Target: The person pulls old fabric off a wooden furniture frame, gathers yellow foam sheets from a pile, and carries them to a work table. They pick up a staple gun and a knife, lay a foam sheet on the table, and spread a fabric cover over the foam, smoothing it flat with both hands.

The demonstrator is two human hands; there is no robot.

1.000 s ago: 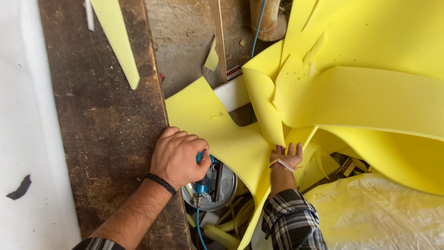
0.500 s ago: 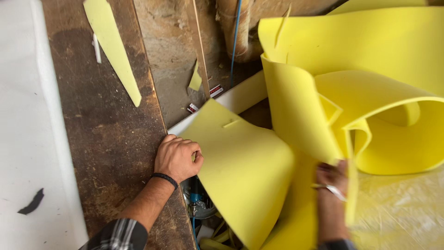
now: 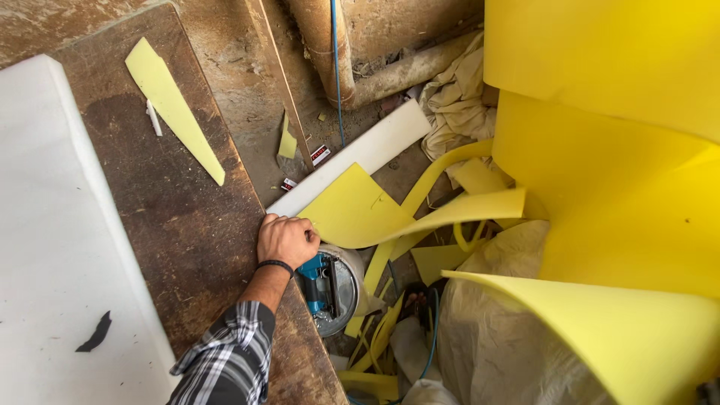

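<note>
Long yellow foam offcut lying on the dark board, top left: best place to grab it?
Probably the wide upper end of the foam offcut, coming from above. It lies flat on the board and tapers to a thin point at its lower end, so the broad end gives more to pinch. Lift an edge first.

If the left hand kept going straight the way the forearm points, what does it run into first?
The left hand points up and slightly right, off the wooden board edge. First in line looks like the white strip, with the yellow foam sheet just beside; depth is unclear.
</note>
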